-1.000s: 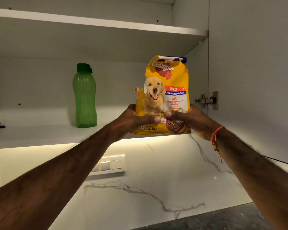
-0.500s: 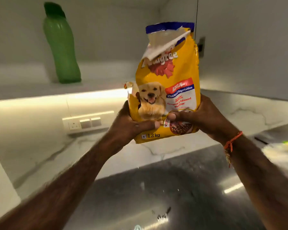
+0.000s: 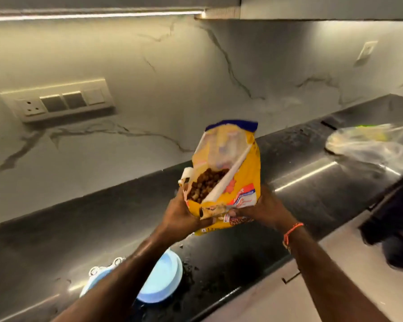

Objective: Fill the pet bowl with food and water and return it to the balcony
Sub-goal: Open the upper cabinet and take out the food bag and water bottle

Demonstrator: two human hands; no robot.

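A yellow dog food bag (image 3: pixel 239 180) with a torn-open top is held upright above the black counter. Brown kibble (image 3: pixel 206 184) shows inside its mouth. My left hand (image 3: pixel 180 214) grips the bag's lower left side. My right hand (image 3: pixel 265 209) grips its lower right side. A light blue pet bowl (image 3: pixel 159 278) sits on the counter near the front edge, below the bag and partly hidden by my left forearm. Whether the bowl holds anything cannot be told.
The black counter (image 3: pixel 300 189) runs along a white marble wall with a switch panel (image 3: pixel 58 102). A clear plastic bag (image 3: pixel 368 145) lies at the right on the counter. A dark object (image 3: pixel 396 221) stands beyond the counter's front edge at right.
Both hands brought the food bag down from the cupboard shelf to above the counter. My view dropped with it, so the green bottle and shelf left the frame and the blue bowl appeared.
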